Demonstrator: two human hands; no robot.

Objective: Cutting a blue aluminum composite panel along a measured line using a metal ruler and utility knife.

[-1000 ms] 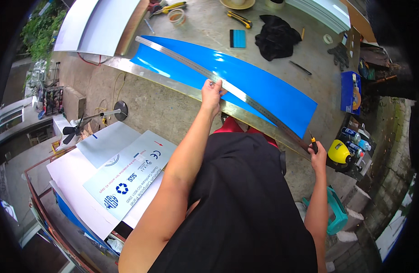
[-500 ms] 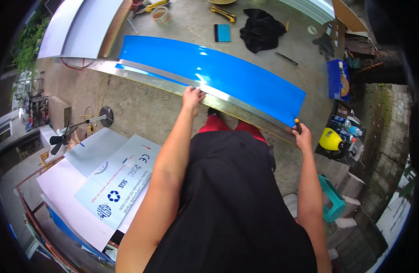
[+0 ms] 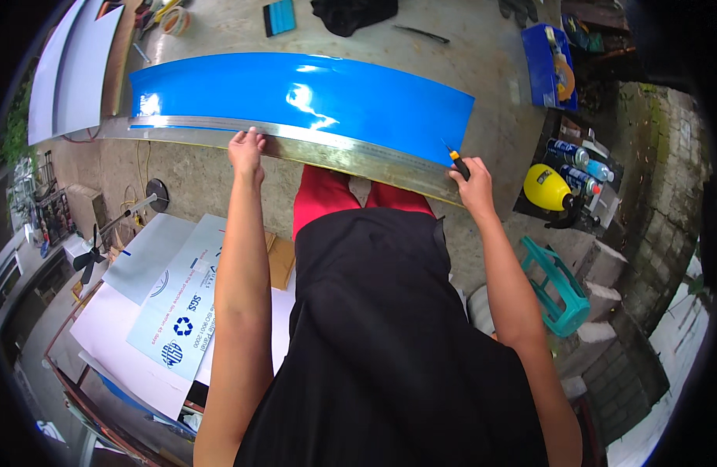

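Note:
A long blue glossy sheet (image 3: 374, 97) lies across the table, its ends curving in the wide view. Along its near edge runs a metal ruler (image 3: 335, 140). My left hand (image 3: 248, 149) grips the ruler's near edge left of its middle, fingertips on top. At the sheet's right end, my right hand (image 3: 473, 183) is closed round a black and yellow utility knife (image 3: 458, 162). The thin blade points up and left, over or against the blue sheet near its lower right corner; I cannot tell if it touches.
Farther back on the table (image 3: 218, 35) are a teal squeegee (image 3: 280, 18), a black cloth (image 3: 350, 14) and a dark slim tool (image 3: 422, 34). A blue bin (image 3: 546, 66) sits right, near a yellow sprayer bottle (image 3: 546, 187) and spray cans. A green stool (image 3: 557, 300) stands lower right; printed panels (image 3: 168, 311) lie left.
My view has shifted, so the table appears farther left and higher. The ruler now lies nearer the sheet's lower edge on the left. The knife stays in my right hand.

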